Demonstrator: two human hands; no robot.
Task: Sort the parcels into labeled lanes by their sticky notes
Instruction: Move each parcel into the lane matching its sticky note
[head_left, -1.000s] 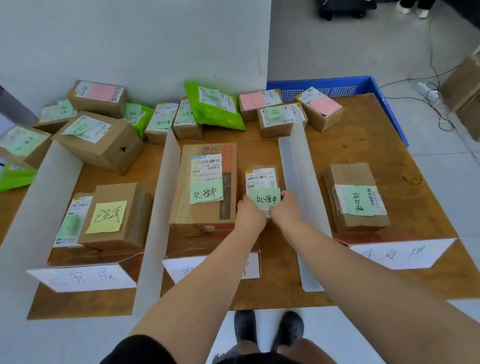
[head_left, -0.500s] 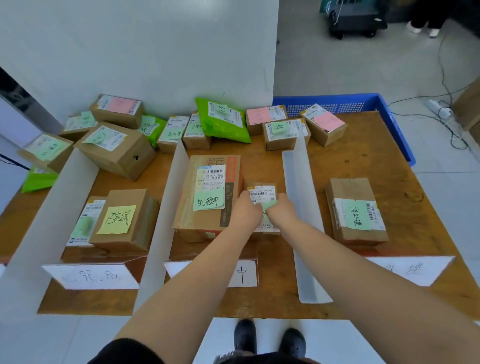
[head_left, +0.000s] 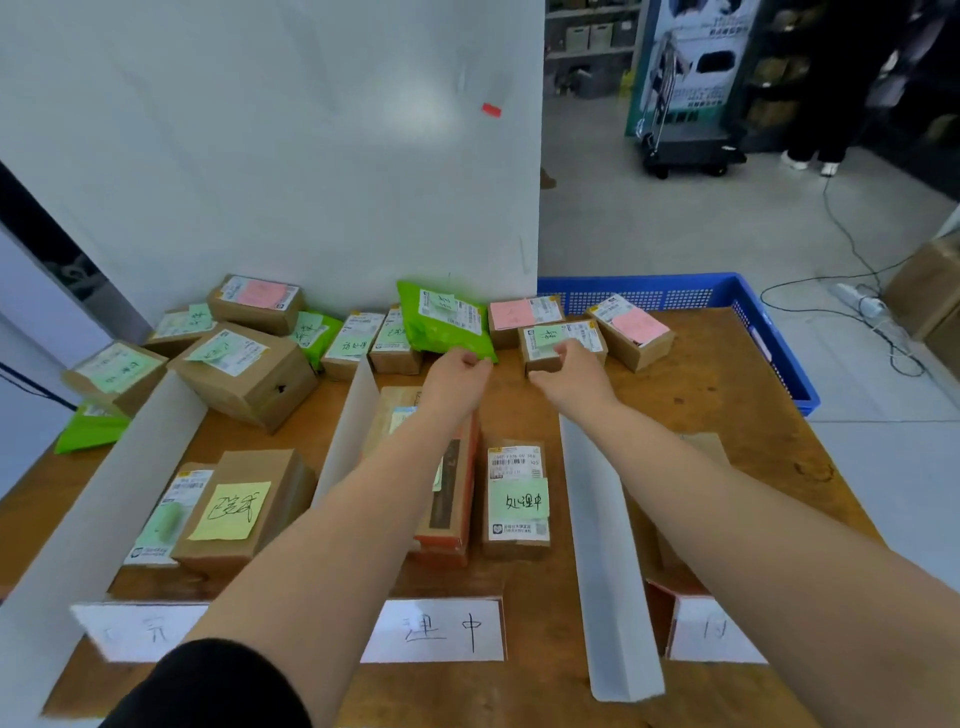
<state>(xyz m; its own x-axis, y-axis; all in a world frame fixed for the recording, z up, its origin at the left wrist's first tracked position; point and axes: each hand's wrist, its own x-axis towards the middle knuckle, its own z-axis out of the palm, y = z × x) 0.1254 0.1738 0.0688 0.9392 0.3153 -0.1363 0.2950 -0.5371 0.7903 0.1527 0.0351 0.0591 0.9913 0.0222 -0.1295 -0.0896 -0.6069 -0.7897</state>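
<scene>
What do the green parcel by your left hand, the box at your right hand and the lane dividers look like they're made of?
Green parcel: looks like a soft plastic mailer, glossy and creased, lying slack.
Box: plain brown cardboard, matte, square edges, with a printed label and a green sticky note.
Lane dividers: thin white sheet folded lengthwise, likely stiff paper or card; I cannot tell which.

- "处理中" is handwritten on the green sticky note (head_left: 526, 500) stuck to the small parcel (head_left: 517, 501) in the middle lane.
- "理中" can be read on the white lane label (head_left: 434, 630) at the table's front edge; its start is covered by an arm.
- "已完成" appears to be written on the yellow sticky note (head_left: 232, 510).
- Barcode digits on the shipping labels are too blurred to be read.
</scene>
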